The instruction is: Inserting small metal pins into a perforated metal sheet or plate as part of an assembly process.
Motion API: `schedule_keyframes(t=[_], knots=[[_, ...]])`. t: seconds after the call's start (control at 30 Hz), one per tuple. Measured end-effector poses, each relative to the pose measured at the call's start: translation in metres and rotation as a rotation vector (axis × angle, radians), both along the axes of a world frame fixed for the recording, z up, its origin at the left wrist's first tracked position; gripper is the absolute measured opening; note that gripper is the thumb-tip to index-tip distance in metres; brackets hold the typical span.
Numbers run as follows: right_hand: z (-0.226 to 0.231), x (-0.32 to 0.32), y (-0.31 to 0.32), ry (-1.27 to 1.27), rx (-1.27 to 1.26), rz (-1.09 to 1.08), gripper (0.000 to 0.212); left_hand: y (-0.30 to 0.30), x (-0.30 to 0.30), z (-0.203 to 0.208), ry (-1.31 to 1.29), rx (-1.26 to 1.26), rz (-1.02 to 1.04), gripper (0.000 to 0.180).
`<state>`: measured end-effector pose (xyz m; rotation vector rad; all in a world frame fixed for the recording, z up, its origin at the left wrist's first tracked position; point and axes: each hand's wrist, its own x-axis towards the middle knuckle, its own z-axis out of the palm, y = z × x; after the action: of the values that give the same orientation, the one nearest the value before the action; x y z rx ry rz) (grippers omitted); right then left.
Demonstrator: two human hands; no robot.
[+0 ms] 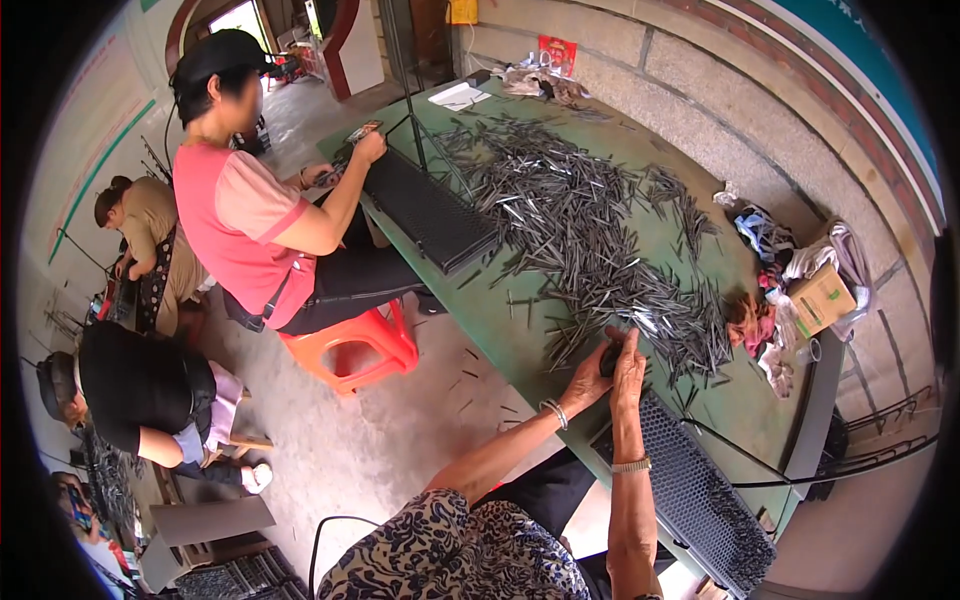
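- Nearest you, a black perforated tray [700,490] lay at the table's edge under your right forearm, its holes part-filled as far as the view showed.
- Your left hand [588,378] and right hand [629,365] met just beyond that tray, both curled around a small dark object [608,357]. Its kind could not be made out; the fingers hid most of it.
- Left fingers were closed up against the object from the side; right fingers were folded over its top. Both were grasping, not loose.
- A bangle sat on your left wrist, a watch band on your right.
- The hands sat at the near rim of a wide heap of thin metal pins [580,220] strewn over the green table [520,340].
- Judgement on handling: the pins looked stiff, light singly, slick and inclined to tangle in the heap. They would best be pinched mid-shaft, a few at once.
- To the right of the heap lay crumpled rags [755,325] and a small cardboard box [822,298].
- Farther along the table, a person in a pink top [240,225] on a red stool [355,345] worked at a second black tray [425,210].
- Beyond, on the left, two more people bent over their own work.
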<state>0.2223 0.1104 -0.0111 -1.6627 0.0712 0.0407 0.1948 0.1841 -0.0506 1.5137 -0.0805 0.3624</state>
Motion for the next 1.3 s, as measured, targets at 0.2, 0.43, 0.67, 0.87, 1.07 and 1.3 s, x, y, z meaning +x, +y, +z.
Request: schedule_keyframes(t=[0.2,0.43,0.67,0.87,1.07,1.3], knots=[[0.002,-0.012,-0.01,0.066,0.134,-0.071,0.063,-0.009,-0.007,0.0,0.108,0.007,-0.11,0.045],[0.0,-0.006,-0.006,-0.024,0.085,-0.026,0.066,0.004,0.0,-0.012,-0.006,0.169,-0.048,0.046],[0.046,-0.018,-0.054,-0.077,0.199,-0.036,0.069,0.012,0.029,0.002,0.276,-0.422,-0.167,0.013],[0.057,-0.047,-0.082,-0.007,0.172,-0.074,0.045,-0.008,0.032,0.04,0.495,-0.792,-0.373,0.012],[0.085,-0.079,-0.123,-0.05,0.08,-0.109,0.038,-0.035,-0.022,0.101,0.426,-0.633,-0.711,0.013],[0.095,-0.148,-0.166,0.043,0.172,-0.051,0.019,-0.068,-0.085,0.109,0.552,-0.382,-0.859,0.014]])
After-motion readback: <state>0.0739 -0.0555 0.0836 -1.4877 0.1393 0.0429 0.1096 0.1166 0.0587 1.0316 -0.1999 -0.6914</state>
